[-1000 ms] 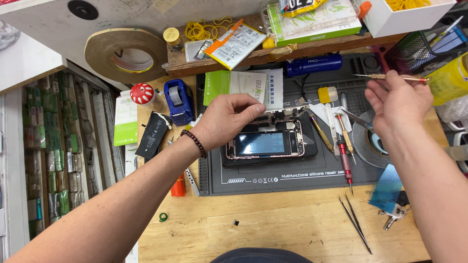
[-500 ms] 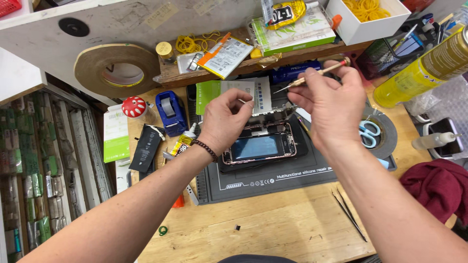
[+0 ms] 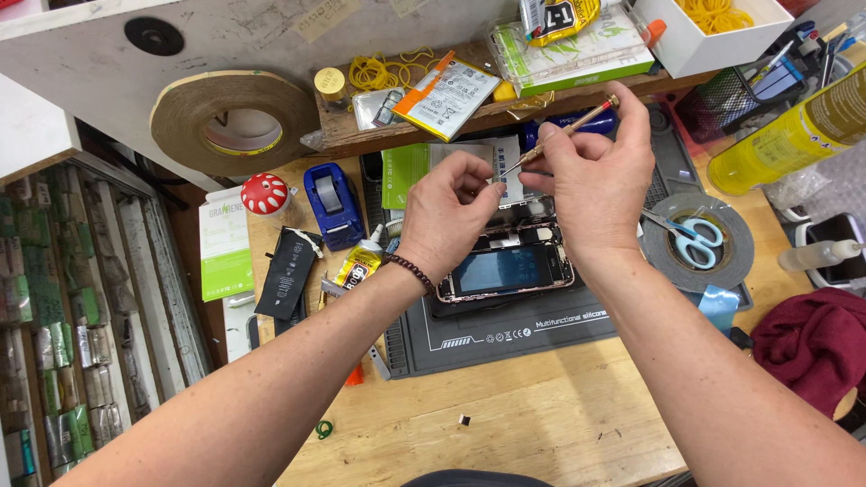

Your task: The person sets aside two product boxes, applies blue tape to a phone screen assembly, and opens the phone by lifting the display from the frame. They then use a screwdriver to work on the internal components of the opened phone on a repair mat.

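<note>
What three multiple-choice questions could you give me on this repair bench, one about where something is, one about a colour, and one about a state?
1. Where do the scissors lie?
A. On the grey tape roll
B. On the shelf
C. On the floor

2. What colour is the tape dispenser?
A. Yellow
B. Blue
C. White

3. What state is the phone in?
A. Sealed in a box
B. Opened up on the mat
C. Held in the air

Answers: 1 A, the blue-handled scissors rest across the roll. 2 B, its body is blue. 3 B, its insides show below the left hand, while the right hand holds a small screwdriver.
</note>
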`<action>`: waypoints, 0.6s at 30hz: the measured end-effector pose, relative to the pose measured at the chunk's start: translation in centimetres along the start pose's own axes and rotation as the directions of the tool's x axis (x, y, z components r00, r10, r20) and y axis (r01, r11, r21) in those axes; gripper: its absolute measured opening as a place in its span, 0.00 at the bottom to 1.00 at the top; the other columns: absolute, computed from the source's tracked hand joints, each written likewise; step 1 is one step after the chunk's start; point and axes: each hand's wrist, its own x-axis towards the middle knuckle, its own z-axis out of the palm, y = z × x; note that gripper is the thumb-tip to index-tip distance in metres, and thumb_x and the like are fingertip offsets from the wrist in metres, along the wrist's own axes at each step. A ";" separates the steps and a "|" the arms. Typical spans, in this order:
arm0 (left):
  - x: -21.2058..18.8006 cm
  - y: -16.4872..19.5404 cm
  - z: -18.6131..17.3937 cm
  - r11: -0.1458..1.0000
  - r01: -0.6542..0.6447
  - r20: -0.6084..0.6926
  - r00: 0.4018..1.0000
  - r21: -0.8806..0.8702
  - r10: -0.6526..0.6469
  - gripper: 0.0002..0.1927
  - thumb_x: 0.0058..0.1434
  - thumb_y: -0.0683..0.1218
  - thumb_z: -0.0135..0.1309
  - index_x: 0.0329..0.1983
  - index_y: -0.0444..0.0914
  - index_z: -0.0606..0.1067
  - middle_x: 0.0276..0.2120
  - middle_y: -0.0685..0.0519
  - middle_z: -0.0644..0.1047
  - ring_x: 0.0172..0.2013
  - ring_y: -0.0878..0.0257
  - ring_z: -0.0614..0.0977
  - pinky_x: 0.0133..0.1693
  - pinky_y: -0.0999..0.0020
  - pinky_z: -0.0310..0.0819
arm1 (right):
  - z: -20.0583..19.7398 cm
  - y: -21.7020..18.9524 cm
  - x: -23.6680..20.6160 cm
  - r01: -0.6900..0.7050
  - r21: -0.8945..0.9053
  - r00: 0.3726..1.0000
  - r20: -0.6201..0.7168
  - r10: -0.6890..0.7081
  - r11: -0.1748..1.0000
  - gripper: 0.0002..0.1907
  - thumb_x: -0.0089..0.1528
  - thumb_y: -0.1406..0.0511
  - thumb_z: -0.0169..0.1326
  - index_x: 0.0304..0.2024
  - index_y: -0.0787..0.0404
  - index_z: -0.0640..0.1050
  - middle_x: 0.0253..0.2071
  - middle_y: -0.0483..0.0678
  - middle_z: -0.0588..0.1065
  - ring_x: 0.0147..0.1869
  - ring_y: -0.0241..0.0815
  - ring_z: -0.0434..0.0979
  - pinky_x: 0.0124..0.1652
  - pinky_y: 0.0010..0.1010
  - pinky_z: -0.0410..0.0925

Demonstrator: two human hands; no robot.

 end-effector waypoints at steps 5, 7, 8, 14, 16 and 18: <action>0.0 0.2 0.1 1.000 0.005 -0.002 1.000 -0.008 -0.005 0.08 0.59 0.46 0.62 0.37 0.38 0.78 0.28 0.56 0.83 0.28 0.71 0.83 0.34 0.73 0.80 | -0.1 0.1 0.0 -0.003 -0.012 1.000 0.011 0.003 1.000 0.36 0.66 0.73 0.58 0.72 0.63 0.55 0.36 0.51 0.79 0.35 0.39 0.84 0.32 0.31 0.82; -0.1 0.2 0.0 1.000 0.002 0.000 1.000 -0.015 -0.002 0.07 0.60 0.46 0.62 0.36 0.37 0.78 0.28 0.56 0.83 0.28 0.71 0.83 0.34 0.73 0.80 | -0.1 0.1 0.0 -0.001 -0.016 1.000 0.015 0.002 1.000 0.36 0.66 0.73 0.58 0.72 0.64 0.56 0.36 0.51 0.79 0.35 0.40 0.85 0.33 0.30 0.82; 0.0 0.3 0.0 1.000 0.002 0.000 1.000 -0.012 -0.002 0.07 0.60 0.46 0.62 0.35 0.37 0.79 0.28 0.56 0.83 0.28 0.71 0.83 0.34 0.73 0.80 | -0.1 0.1 0.1 0.000 -0.015 1.000 0.016 0.000 1.000 0.36 0.66 0.73 0.58 0.72 0.64 0.56 0.36 0.51 0.79 0.35 0.40 0.85 0.33 0.31 0.82; -0.1 0.3 -0.1 1.000 -0.008 0.001 1.000 -0.020 0.008 0.06 0.60 0.45 0.61 0.36 0.37 0.79 0.28 0.56 0.84 0.29 0.71 0.84 0.34 0.74 0.80 | 0.0 0.0 0.0 -0.013 -0.013 1.000 0.014 0.014 1.000 0.36 0.66 0.73 0.58 0.71 0.63 0.56 0.36 0.52 0.79 0.35 0.40 0.85 0.33 0.30 0.82; -0.1 0.3 0.0 1.000 -0.013 0.002 1.000 -0.026 0.013 0.06 0.61 0.45 0.61 0.36 0.37 0.79 0.28 0.56 0.84 0.29 0.71 0.84 0.34 0.74 0.80 | -0.1 0.0 0.1 -0.027 -0.013 1.000 0.003 0.027 1.000 0.36 0.65 0.73 0.58 0.71 0.63 0.56 0.36 0.51 0.79 0.35 0.40 0.84 0.32 0.30 0.81; -0.2 0.2 -0.1 1.000 -0.012 0.004 1.000 -0.028 0.012 0.06 0.61 0.45 0.61 0.36 0.37 0.79 0.28 0.56 0.83 0.29 0.71 0.84 0.34 0.74 0.80 | -0.2 0.0 0.1 -0.020 -0.002 1.000 0.011 0.020 1.000 0.36 0.66 0.73 0.58 0.71 0.63 0.56 0.36 0.51 0.79 0.36 0.39 0.84 0.33 0.30 0.82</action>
